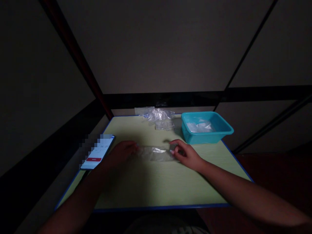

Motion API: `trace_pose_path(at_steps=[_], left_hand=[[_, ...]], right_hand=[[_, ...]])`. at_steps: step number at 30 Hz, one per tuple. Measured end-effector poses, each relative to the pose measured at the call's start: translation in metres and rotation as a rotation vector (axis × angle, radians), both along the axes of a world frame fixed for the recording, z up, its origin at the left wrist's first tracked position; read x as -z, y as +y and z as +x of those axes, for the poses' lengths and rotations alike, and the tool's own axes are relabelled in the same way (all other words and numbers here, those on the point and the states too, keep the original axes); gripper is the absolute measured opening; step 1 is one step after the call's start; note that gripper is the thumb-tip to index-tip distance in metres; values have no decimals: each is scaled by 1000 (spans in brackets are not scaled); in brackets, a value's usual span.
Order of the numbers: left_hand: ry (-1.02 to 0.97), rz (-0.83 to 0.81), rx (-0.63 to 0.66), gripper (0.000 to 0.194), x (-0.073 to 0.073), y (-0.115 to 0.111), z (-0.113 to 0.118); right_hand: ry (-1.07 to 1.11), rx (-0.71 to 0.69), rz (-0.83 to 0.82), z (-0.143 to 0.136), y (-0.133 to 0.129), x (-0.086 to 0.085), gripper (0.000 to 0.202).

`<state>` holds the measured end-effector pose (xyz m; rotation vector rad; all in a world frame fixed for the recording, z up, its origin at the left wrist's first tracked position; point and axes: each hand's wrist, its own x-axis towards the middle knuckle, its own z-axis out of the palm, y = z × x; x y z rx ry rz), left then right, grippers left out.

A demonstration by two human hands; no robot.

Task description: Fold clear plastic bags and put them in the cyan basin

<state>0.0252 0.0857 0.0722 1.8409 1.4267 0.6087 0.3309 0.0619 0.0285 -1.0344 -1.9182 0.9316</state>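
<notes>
A clear plastic bag (156,154) lies stretched out sideways over the middle of the table. My left hand (124,151) is closed on its left end, with the fingertips pinched together. At the bag's right end is my right hand (184,154), thumb and index finger curved with a gap between them; the thumb tip touches or nearly touches the plastic. Beyond the hands, more crumpled clear bags (159,114) lie at the table's back edge. A turquoise basin (203,138) stands behind my right hand and holds more clear plastic (201,126).
A lit phone (98,152) rests at the table's left edge, beside my left forearm. The pale green table (156,188) has a blue edge. A panelled wall (156,48) rises right behind it.
</notes>
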Motion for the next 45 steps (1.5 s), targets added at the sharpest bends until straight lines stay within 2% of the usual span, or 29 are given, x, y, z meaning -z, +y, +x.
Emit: trace_pose_path(at_steps=[4, 8, 10, 16, 20, 23, 26, 28, 30, 33, 36, 38, 42, 45], left_hand=[[-26, 15, -61, 39, 5, 1, 8], [6, 67, -88, 39, 10, -3, 9], [36, 73, -70, 37, 11, -3, 7], [6, -52, 9, 43, 12, -3, -6], [-10, -59, 84, 30, 7, -6, -11], [-34, -23, 194, 26, 3, -10, -15], [-85, -17, 351, 32, 0, -15, -19], [-128, -21, 414, 43, -2, -18, -20], [-171, 10, 392, 55, -2, -20, -20], [-185, 119, 285, 60, 0, -21, -17], [-75, 234, 261, 50, 6, -21, -14], [27, 288, 295, 47, 11, -21, -11], [153, 376, 424, 49, 16, -30, -3], [166, 445, 578, 37, 12, -50, 0]], right_hand=[[-4, -14, -46, -1, -1, 1, 30], [-73, 30, 1, -2, 0, 1, 21], [-105, 56, 31, -2, 1, 1, 21], [-109, 59, 27, -2, 4, 1, 21], [-133, 23, 109, -2, 3, -4, 28], [-155, -65, 227, -1, 0, -10, 29], [-143, -276, 305, 0, -3, -16, 25], [-119, -426, 315, 0, -6, -20, 33], [-67, -515, 297, -1, -8, -23, 50], [-14, -505, 266, 0, -8, -27, 63], [-121, -427, 337, 1, -5, -28, 46], [-249, -410, 398, 1, -7, -27, 42], [-472, -478, 487, -4, -19, -26, 66], [-455, -576, 528, -8, -29, -29, 43]])
